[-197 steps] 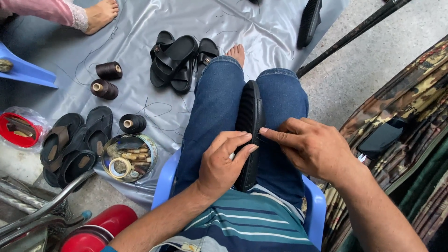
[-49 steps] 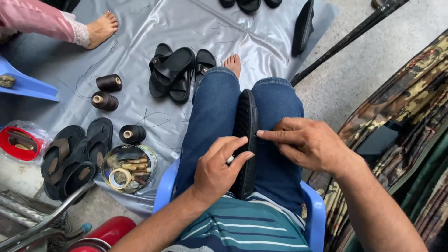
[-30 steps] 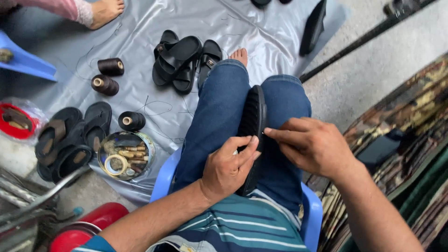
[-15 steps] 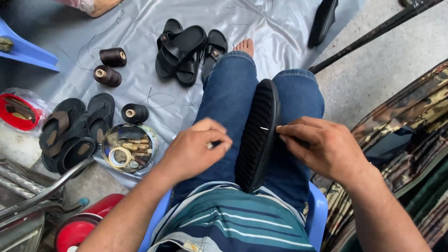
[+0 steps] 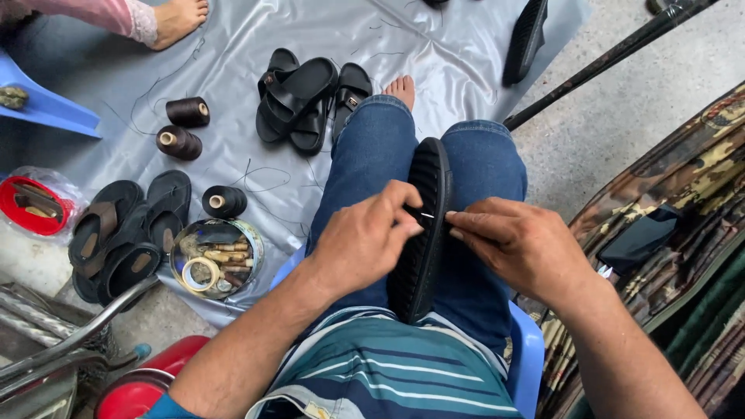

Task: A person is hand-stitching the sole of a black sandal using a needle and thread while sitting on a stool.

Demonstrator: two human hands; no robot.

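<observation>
Sandal (image 5: pixel 423 233) stands on edge between the knees, sole up, steadied for stitching. Left hand (image 5: pixel 365 240) pinches a small needle (image 5: pixel 424 215) at the sole's edge; right hand (image 5: pixel 524 244) closes fingertips on the opposite edge, bracing it. Thread spools (image 5: pixel 223 201) lie nearby.

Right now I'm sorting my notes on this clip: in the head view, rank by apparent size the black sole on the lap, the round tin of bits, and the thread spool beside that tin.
1. black sole, largest, though nearest the camera
2. round tin
3. thread spool, smallest
</observation>
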